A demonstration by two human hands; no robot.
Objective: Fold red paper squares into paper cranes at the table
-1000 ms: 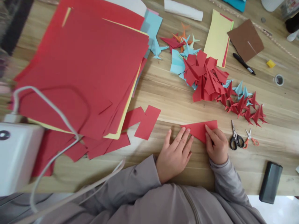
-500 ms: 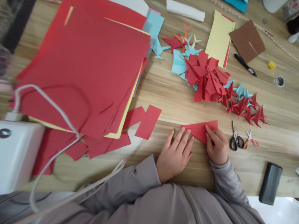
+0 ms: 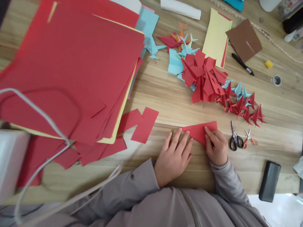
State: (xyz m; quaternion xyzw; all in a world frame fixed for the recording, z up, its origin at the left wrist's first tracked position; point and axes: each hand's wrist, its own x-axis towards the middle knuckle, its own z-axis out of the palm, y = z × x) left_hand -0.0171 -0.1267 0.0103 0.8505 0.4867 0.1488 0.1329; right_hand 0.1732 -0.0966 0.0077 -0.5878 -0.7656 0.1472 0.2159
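A folded piece of red paper (image 3: pixel 199 130) lies on the wooden table in front of me, tapering to a point at its left. My left hand (image 3: pixel 174 157) rests flat with its fingers spread, the fingertips touching the paper's left end. At the right end, my right hand (image 3: pixel 217 146) has curled fingers and grips the paper between thumb and forefinger. Part of the paper's right edge is hidden under that hand. Black-handled scissors (image 3: pixel 235 138) and small orange-handled scissors (image 3: pixel 249 140) lie just right of my right hand.
Large red sheets (image 3: pixel 78 72) are stacked at the left, with a white cable (image 3: pixel 42 110) across them. Cut red pieces (image 3: pixel 145 124) lie beside the stack. Folded red paper shapes (image 3: pixel 204 75) pile up beyond my hands. A black power bank (image 3: pixel 270 181) sits at the right edge.
The head view has shifted slightly, so most things appear further left. Both hands keep nearly the same place on the red paper, with no clear change in the fold.
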